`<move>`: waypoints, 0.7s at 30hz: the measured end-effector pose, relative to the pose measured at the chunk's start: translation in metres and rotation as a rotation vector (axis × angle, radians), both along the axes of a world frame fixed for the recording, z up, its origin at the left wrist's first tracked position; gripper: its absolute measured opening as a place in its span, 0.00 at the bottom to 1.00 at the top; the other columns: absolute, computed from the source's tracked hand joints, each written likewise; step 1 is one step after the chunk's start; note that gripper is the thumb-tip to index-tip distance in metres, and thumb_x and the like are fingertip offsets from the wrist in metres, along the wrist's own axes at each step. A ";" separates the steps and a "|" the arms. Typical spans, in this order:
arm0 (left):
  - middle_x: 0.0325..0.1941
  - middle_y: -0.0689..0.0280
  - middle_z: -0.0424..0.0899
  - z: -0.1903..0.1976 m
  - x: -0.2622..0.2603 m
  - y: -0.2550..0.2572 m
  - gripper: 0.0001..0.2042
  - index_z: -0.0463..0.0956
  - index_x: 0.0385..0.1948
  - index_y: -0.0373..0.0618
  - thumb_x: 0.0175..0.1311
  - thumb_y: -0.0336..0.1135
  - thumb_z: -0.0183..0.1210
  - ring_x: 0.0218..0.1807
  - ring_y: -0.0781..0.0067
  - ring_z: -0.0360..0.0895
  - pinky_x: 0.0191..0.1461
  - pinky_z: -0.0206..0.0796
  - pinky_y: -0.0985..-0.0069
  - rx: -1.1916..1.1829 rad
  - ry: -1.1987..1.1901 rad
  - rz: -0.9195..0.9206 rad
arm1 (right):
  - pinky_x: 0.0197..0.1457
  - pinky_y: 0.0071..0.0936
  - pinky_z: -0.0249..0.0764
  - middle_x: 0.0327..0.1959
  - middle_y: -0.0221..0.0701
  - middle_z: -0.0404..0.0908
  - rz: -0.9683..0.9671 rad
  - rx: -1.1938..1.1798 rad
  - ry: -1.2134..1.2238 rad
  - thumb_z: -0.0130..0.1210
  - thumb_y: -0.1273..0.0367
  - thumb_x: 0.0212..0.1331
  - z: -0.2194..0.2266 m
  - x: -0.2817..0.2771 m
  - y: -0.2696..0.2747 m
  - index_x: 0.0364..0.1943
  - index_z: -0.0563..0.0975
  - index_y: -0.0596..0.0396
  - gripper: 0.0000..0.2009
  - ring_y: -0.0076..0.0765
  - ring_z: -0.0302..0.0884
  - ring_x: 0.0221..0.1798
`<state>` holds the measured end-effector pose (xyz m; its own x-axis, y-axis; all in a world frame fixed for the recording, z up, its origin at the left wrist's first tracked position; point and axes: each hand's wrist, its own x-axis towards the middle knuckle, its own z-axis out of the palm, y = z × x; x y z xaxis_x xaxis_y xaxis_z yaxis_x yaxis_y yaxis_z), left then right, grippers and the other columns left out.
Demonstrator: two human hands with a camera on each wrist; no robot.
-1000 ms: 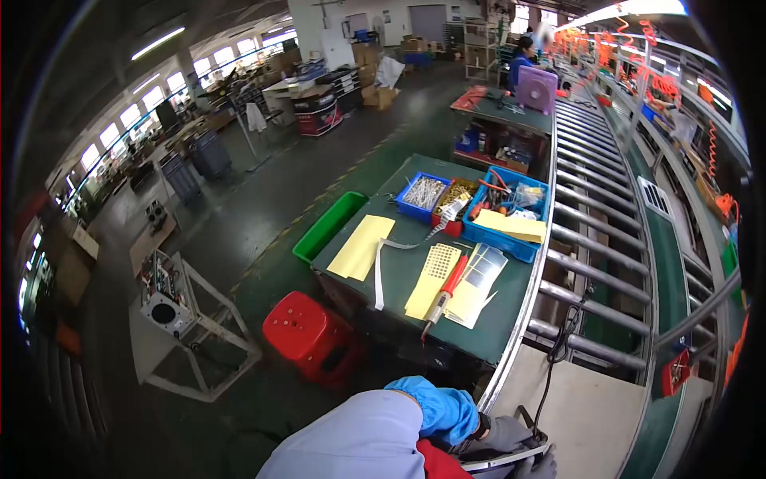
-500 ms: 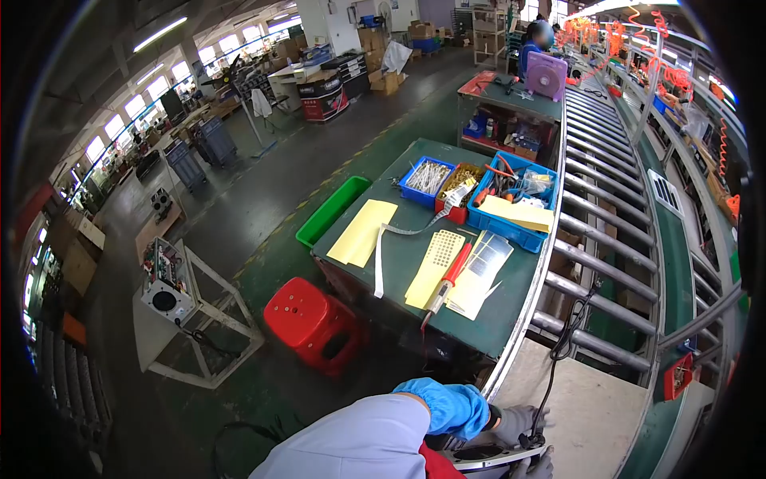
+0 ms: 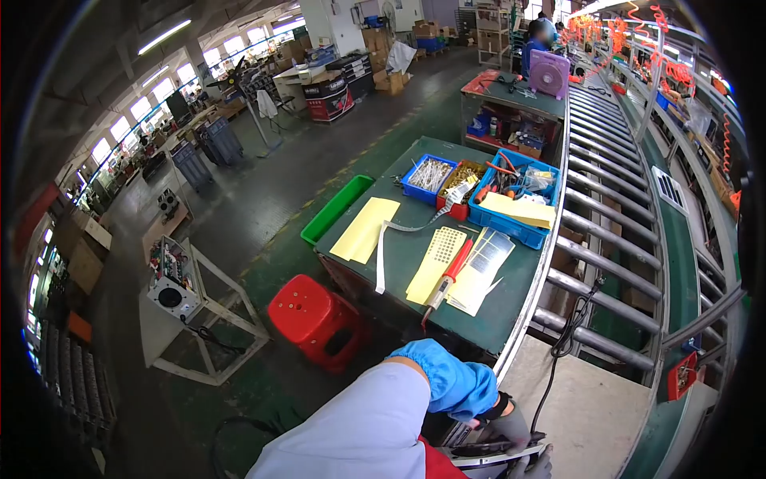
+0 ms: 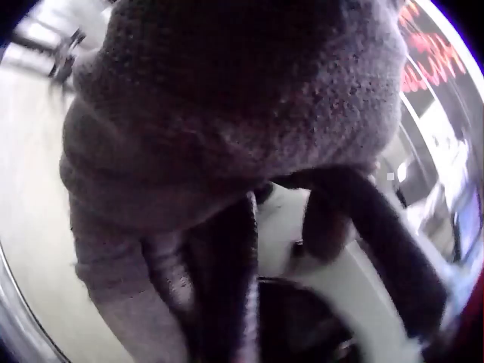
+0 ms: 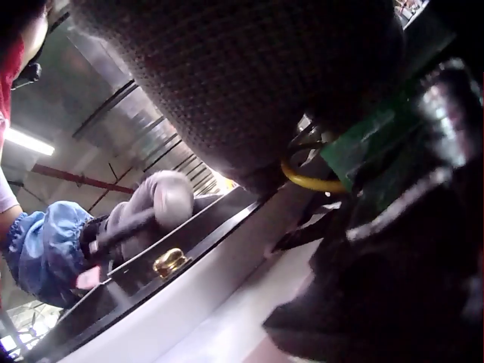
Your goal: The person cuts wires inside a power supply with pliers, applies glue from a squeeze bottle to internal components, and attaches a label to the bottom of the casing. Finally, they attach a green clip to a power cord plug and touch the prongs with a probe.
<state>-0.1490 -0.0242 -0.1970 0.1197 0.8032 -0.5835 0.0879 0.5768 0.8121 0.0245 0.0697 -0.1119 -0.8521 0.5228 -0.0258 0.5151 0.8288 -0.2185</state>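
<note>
My grey-gloved left hand (image 3: 512, 425) is over the pale-edged, dark-bodied casing (image 3: 481, 461), which sits at the near end of a pale flat board (image 3: 598, 399). Its fingers look bent, but blur keeps me from telling whether they grip anything. My grey-gloved right hand (image 3: 539, 465) is just beside it, at the same casing; I cannot tell how far it is open or what it holds. A shiny gold-coloured fitting (image 5: 171, 262) sits near my left hand, and a curved yellow wire (image 5: 314, 182) is just beside my right. A thin black cable (image 3: 549, 385) runs up from the casing to a coil near grey metal rollers (image 3: 600, 293). Farther out, the dark green surface (image 3: 479, 337) bears a red-handled, metal-tipped tool (image 3: 457, 261) lying across yellow sheets (image 3: 435, 257), with 3 plastic bins (image 3: 511, 225) behind.
</note>
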 end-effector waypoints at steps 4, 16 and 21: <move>0.31 0.49 0.86 0.025 0.003 -0.007 0.11 0.82 0.32 0.41 0.50 0.37 0.60 0.35 0.49 0.83 0.40 0.73 0.56 0.028 0.150 0.060 | 0.49 0.53 0.74 0.47 0.45 0.83 0.016 0.001 0.014 0.55 0.44 0.60 0.000 -0.001 0.002 0.67 0.73 0.45 0.34 0.56 0.80 0.46; 0.28 0.55 0.85 0.045 -0.017 -0.004 0.14 0.82 0.35 0.39 0.56 0.41 0.57 0.32 0.58 0.84 0.37 0.74 0.62 -0.146 -0.005 -0.143 | 0.58 0.48 0.64 0.43 0.35 0.80 -0.050 -0.016 0.154 0.58 0.60 0.58 -0.003 0.000 0.002 0.62 0.77 0.43 0.24 0.46 0.76 0.47; 0.35 0.47 0.84 -0.003 0.007 -0.014 0.14 0.80 0.37 0.40 0.54 0.39 0.59 0.40 0.40 0.82 0.46 0.74 0.53 0.219 0.721 0.005 | 0.58 0.45 0.64 0.42 0.31 0.81 -0.099 -0.018 0.125 0.60 0.59 0.58 -0.016 0.001 0.002 0.62 0.78 0.38 0.24 0.42 0.76 0.46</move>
<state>-0.1424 -0.0381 -0.2000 -0.2351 0.9097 -0.3424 0.6393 0.4101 0.6505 0.0253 0.0716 -0.1282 -0.7938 0.6045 0.0670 0.5616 0.7709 -0.3005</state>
